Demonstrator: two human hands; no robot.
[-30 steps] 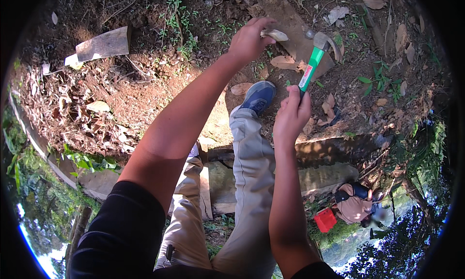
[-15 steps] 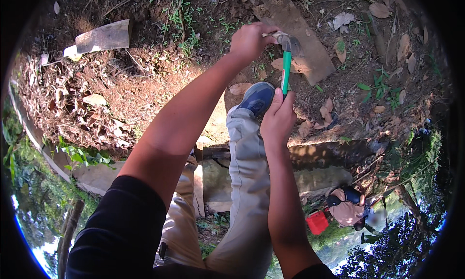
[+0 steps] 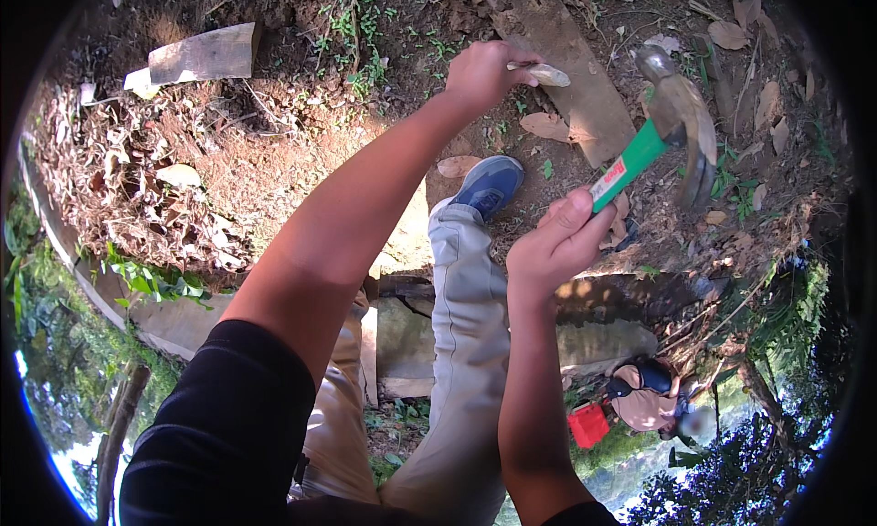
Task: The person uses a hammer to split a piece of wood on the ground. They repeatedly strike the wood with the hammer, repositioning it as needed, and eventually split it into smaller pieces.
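Observation:
My right hand point(image 3: 559, 243) grips a claw hammer point(image 3: 633, 159) by its green handle. The metal head is raised out to the right, tilted, with the claw curving downward. Farther forward, my left hand point(image 3: 482, 74) is closed around a pale piece of wood point(image 3: 551, 75) whose end sticks out to the right of the fingers; its lower part is hidden. Hammer and wood are apart. Beneath the wood, a weathered plank point(image 3: 598, 115) lies on the soil.
My blue shoe point(image 3: 491, 184) stands on the dirt close below the hands. A short board point(image 3: 203, 54) lies at the far left, near dry leaves point(image 3: 178, 176). A concrete edge point(image 3: 598, 341) crosses behind my feet. Lower right are another person point(image 3: 642, 400) and a red object point(image 3: 589, 425).
The hammer has swung up and to the right, away from the piece of wood where its head was. My left hand keeps its hold, shifted only slightly.

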